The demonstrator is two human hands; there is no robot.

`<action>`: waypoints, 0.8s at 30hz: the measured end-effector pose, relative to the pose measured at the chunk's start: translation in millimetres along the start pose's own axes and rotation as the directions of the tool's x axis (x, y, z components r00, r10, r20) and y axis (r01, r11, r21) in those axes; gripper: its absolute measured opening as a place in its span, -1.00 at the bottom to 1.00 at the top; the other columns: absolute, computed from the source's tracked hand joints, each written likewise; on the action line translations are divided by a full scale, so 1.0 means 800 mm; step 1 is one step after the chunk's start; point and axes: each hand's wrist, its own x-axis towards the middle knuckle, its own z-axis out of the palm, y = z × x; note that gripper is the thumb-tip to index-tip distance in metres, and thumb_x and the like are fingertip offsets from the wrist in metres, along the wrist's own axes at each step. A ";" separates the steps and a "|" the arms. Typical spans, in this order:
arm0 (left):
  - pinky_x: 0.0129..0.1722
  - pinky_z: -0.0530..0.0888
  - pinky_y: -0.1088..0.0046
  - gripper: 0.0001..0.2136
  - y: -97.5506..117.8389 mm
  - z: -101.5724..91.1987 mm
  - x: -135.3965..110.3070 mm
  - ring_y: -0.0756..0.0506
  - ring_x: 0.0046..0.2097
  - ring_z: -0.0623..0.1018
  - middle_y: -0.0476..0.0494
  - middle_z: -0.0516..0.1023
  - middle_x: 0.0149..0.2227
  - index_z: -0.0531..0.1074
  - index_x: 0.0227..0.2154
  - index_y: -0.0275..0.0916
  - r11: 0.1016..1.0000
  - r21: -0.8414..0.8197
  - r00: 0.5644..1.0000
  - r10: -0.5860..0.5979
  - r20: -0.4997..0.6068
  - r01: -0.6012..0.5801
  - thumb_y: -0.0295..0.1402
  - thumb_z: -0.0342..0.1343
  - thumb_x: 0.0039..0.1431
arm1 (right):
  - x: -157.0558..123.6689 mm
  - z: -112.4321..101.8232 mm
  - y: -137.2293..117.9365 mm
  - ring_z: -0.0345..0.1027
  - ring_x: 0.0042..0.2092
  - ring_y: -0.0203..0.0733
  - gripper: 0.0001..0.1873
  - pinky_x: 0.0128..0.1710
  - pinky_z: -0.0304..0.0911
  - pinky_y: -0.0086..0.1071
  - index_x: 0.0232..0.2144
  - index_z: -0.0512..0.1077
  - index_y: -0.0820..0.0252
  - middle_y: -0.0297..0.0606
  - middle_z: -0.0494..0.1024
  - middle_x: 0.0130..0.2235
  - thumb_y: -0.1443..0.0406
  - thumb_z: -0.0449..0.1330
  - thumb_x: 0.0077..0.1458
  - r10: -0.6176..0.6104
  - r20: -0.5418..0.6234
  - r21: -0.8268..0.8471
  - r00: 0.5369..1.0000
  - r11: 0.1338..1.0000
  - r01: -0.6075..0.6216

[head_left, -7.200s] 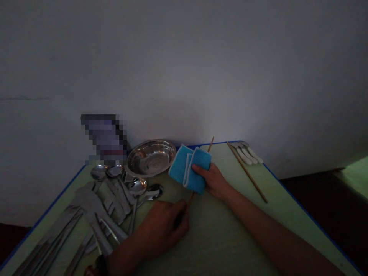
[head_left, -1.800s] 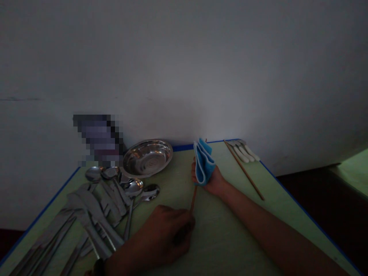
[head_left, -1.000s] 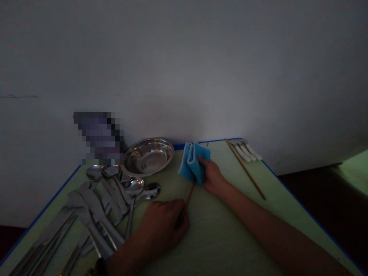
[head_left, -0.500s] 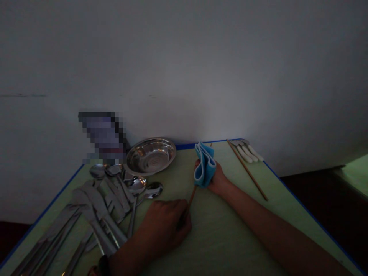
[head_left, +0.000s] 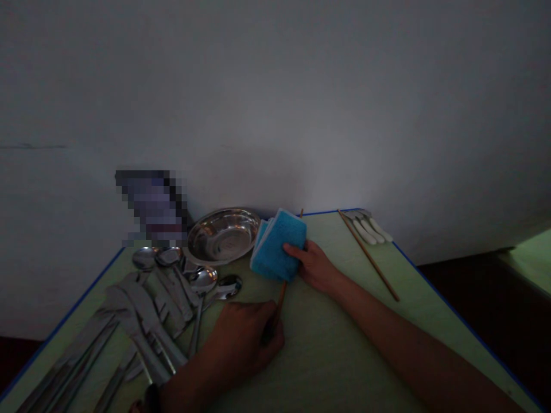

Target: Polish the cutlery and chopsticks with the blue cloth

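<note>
My left hand (head_left: pixel 252 332) is closed around the near end of a brown chopstick (head_left: pixel 281 295), which slants up and away over the table. A folded blue cloth (head_left: pixel 282 244) with a pale edge is in my right hand (head_left: pixel 316 265), thumb on its face and the other fingers hidden behind it. The cloth covers the middle of the chopstick, whose thin far tip shows above it. Left of the cloth stands a shiny metal bowl (head_left: pixel 224 236). Several metal spoons (head_left: pixel 203 279) lie beside my left hand.
Table knives (head_left: pixel 142 298) and other cutlery are heaped on the left of the green table (head_left: pixel 344 344). Another chopstick (head_left: pixel 370 257) and several white-handled forks (head_left: pixel 372 229) lie at the back right. A blurred-out upright object (head_left: pixel 152 206) leans on the wall (head_left: pixel 275 103) behind.
My right hand has turned, so the cloth's broad blue face now shows instead of its folded edges. The cloth and the chopstick's far tip have shifted left. My left hand stays nearly in place.
</note>
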 end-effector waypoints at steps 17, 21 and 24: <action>-0.50 0.19 0.46 -0.89 0.004 -0.003 -0.005 -0.02 -0.53 0.42 0.02 0.43 -0.57 0.26 -0.53 -0.20 0.985 0.006 0.982 0.170 0.085 -0.171 -0.39 -0.10 0.06 | 0.022 -0.033 -0.038 0.39 -0.49 -0.32 -0.71 -0.33 0.38 -0.40 -0.50 0.41 0.19 -0.39 0.53 -0.55 0.30 -0.05 0.17 -0.014 -0.461 0.262 0.887 0.953 0.151; -0.48 0.20 0.44 -0.88 0.004 -0.002 -0.009 -0.04 -0.51 0.44 0.01 0.44 -0.55 0.28 -0.51 -0.20 0.989 0.009 0.986 0.148 0.079 -0.149 -0.38 -0.10 0.08 | 0.020 -0.027 -0.029 0.40 -0.45 -0.32 -0.77 -0.29 0.36 -0.40 -0.43 0.42 0.20 -0.38 0.55 -0.50 0.27 0.01 0.14 -0.060 -0.464 0.212 0.884 0.961 0.177; -0.49 0.18 0.45 -0.84 0.003 0.001 -0.008 -0.03 -0.52 0.43 0.01 0.44 -0.56 0.28 -0.52 -0.21 0.992 0.009 0.991 0.123 0.058 -0.124 -0.37 -0.13 0.12 | 0.011 -0.015 -0.016 0.41 -0.39 -0.30 -0.79 -0.23 0.33 -0.40 -0.40 0.43 0.21 -0.36 0.56 -0.46 0.19 0.10 0.06 -0.093 -0.434 0.114 0.896 0.981 0.157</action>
